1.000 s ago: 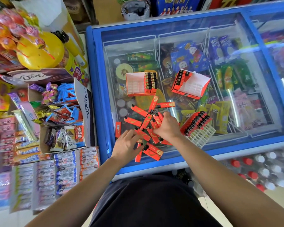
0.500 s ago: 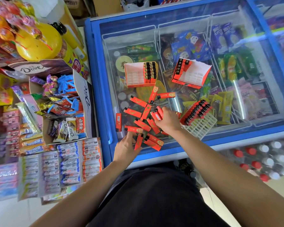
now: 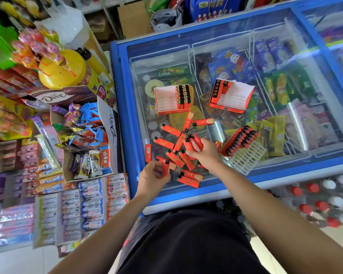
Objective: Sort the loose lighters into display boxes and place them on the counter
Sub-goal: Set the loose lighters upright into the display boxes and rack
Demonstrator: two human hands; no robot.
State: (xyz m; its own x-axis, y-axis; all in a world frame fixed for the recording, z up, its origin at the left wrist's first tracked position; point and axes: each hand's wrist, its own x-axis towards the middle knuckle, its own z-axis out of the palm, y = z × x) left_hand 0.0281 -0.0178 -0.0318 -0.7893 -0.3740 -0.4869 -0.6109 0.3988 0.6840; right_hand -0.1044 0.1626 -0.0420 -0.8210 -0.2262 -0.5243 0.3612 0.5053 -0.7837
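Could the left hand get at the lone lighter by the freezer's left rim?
Probably yes: the lone lighter lies uncovered just beyond the left hand, though that hand grips another lighter.

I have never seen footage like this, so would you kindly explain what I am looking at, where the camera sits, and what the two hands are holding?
There is no machine here: a person wears one wide-angle camera on the head, looking down past both bare arms. The surface is the glass lid of a blue chest freezer in a shop. On it lie loose red lighters and two red display boxes, the left box and the right box, each partly filled. There is also a white grid tray carrying a block of lighters. The left hand grips one lighter. The right hand holds a small bundle of lighters. A Dove chocolate box stands to the left.
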